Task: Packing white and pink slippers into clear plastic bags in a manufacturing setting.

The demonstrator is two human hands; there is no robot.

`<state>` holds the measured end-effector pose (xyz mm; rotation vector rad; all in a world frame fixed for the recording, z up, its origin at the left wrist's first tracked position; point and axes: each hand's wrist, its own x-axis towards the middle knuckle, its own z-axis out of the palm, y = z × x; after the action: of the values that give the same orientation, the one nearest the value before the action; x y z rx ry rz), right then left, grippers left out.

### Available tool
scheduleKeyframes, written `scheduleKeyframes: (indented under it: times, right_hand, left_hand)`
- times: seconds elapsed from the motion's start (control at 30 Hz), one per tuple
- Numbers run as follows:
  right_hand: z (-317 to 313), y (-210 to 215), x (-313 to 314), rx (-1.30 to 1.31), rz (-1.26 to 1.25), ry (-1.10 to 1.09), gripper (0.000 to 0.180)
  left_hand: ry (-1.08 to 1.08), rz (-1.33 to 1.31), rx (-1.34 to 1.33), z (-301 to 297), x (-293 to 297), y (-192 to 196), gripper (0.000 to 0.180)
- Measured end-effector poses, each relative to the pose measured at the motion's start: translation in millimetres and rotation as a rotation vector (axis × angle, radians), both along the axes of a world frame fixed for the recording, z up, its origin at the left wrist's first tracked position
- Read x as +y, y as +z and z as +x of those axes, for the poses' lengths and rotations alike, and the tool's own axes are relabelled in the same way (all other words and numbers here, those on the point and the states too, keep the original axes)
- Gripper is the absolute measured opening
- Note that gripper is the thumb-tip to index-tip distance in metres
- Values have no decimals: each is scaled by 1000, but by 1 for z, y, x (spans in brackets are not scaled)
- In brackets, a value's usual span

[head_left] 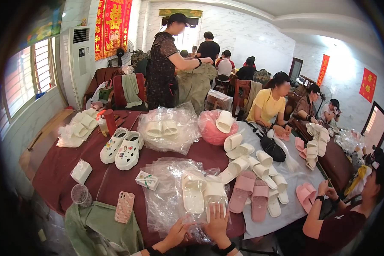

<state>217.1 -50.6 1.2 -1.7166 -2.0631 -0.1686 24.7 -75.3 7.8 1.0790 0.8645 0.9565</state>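
Note:
A pair of cream slide slippers (193, 192) lies side by side at the front of the table, in or under clear plastic. My right hand (216, 224) rests flat on the near end of the right slipper, fingers stretched out. Just left of it, my left hand (178, 231) has its fingers closed at the near edge of the clear plastic bag (160, 213). More clear bags spread out beneath and left of the slippers. A pink pair of slides (242, 192) lies immediately to the right.
Several loose cream slides (264, 170) cover the grey sheet at right. White clogs (130, 149), bagged slides (161, 128), a small box (147, 180), a phone (124, 207) and a plastic cup (81, 195) stand around. A co-worker (337, 217) sits close at right.

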Motion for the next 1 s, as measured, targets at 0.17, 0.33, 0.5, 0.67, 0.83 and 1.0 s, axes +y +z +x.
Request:
scheduleKeyframes:
  times: [0.17,0.33,0.5,0.67,0.83,1.0]
  right_hand:
    - [3,0,5,110,-6,-11,68]
    - [9,-27,14,104,-27,50,45]
    - [13,-25,13,361,49,26,28]
    - [18,-22,10,630,138,122,25]
    - [20,5,0,696,197,136,26]
    - [14,36,-22,1125,92,159,31]
  left_hand:
    - [-28,180,83,9,-8,-5,36]
    - [8,579,383,9,-13,2,34]
    - [-190,953,1362,-3,-23,-18,44]
    - [-155,930,1361,-7,-21,-49,43]
    - [-109,954,1331,-6,-18,-53,40]
    - [-111,973,1388,-4,-13,-55,40]
